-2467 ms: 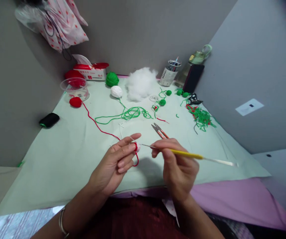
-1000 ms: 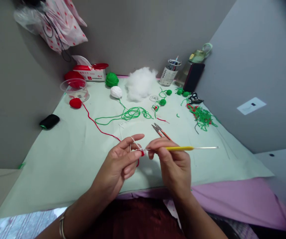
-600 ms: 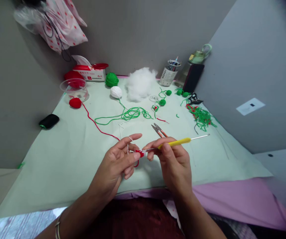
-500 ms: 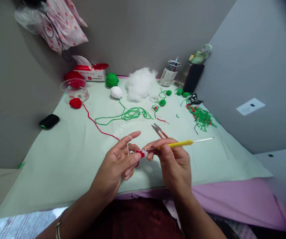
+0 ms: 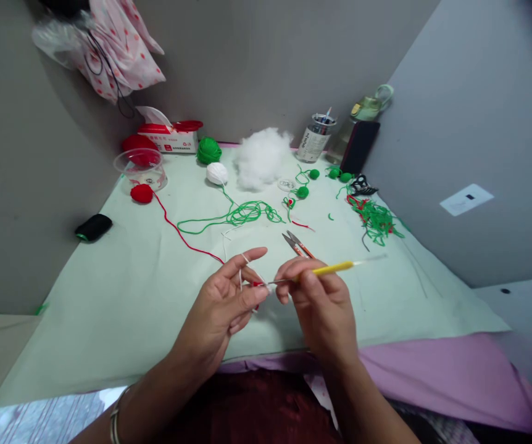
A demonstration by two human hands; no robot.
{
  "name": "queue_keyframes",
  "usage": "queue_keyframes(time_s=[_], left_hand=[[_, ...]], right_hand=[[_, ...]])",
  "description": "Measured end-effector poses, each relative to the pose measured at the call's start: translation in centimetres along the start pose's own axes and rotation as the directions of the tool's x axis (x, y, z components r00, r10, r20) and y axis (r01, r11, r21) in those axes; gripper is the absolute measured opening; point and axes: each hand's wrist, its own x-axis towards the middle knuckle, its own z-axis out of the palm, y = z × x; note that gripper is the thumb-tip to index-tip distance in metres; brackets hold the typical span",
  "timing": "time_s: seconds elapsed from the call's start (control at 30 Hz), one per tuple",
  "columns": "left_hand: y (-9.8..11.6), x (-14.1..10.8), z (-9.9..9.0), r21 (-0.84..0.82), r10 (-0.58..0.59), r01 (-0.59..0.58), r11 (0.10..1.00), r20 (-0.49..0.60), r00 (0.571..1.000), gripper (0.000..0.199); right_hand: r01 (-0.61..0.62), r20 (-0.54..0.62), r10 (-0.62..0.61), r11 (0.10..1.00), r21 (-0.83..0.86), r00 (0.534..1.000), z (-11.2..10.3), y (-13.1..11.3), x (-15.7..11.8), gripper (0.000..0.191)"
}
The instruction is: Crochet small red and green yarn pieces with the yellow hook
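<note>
Between the thumb and fingers of my left hand [image 5: 229, 302] is pinched a small red and white crochet piece [image 5: 257, 285], mostly covered by the thumb. White yarn [image 5: 241, 277] loops over my raised left index finger and runs down to the piece. My right hand [image 5: 324, 302] grips the yellow handle of a crochet hook [image 5: 333, 269]; its thin metal tip points left and meets the piece. Red yarn [image 5: 192, 245] trails from a small red yarn ball [image 5: 142, 193] towards my left hand. Thread snips [image 5: 299, 244] lie just beyond my right hand.
Behind the hands lie tangled green yarn [image 5: 247, 213], a white yarn ball [image 5: 216, 174], a green yarn ball [image 5: 209, 150] and white stuffing [image 5: 263, 159]. Yarn scraps [image 5: 377, 222] lie to the right, below a phone [image 5: 361, 148]. A plastic tub [image 5: 148, 176] and black spool [image 5: 94, 228] stand left.
My left thumb has slid over the crochet piece, covering more of it. The hook has tilted slightly and shifted a little left with my right hand.
</note>
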Motion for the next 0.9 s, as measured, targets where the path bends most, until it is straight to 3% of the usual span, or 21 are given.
queue_keyframes(time_s=[0.07, 0.13, 0.3, 0.43, 0.53, 0.63, 0.7, 0.9], left_hand=[[-0.3, 0.0, 0.2, 0.056, 0.051, -0.049, 0.997, -0.025, 0.998, 0.058], [-0.6, -0.1, 0.2, 0.087, 0.074, -0.072, 0.994, -0.027, 0.997, 0.052], [-0.4, -0.3, 0.1, 0.094, 0.079, -0.076, 0.993, -0.027, 0.997, 0.037], [0.0, -0.5, 0.2, 0.127, 0.089, -0.081, 0.989, -0.063, 0.994, 0.043], [-0.1, -0.5, 0.2, 0.173, 0.131, -0.115, 0.978, -0.088, 0.987, 0.046], [-0.4, -0.6, 0.2, 0.243, 0.206, -0.17, 0.955, -0.128, 0.97, 0.042], [-0.5, -0.6, 0.3, 0.243, 0.214, -0.175, 0.954, -0.144, 0.966, 0.042], [-0.1, -0.5, 0.4, 0.157, 0.141, -0.123, 0.98, -0.104, 0.985, 0.044]], right_hand=[[0.105, 0.012, -0.104, 0.979, -0.176, 0.994, 0.2, 0.2, -0.4, 0.016], [0.137, 0.003, -0.141, 0.959, -0.246, 0.99, 0.2, 0.4, -0.6, 0.016], [0.02, -0.049, -0.023, 0.999, -0.049, 0.999, -0.2, 0.4, -0.3, 0.021], [0.032, -0.026, -0.033, 0.998, -0.054, 0.999, -0.2, 0.0, -0.4, 0.024], [0.166, 0.014, -0.168, 0.952, -0.257, 0.986, -0.1, -0.3, -1.2, 0.023], [0.394, 0.163, -0.361, 0.786, -0.477, 0.918, 0.0, -0.3, -1.8, 0.023], [0.48, 0.216, -0.434, 0.716, -0.507, 0.875, 0.2, -0.3, -2.0, 0.024], [0.389, 0.109, -0.38, 0.821, -0.418, 0.919, 0.4, -0.6, -1.9, 0.028]])
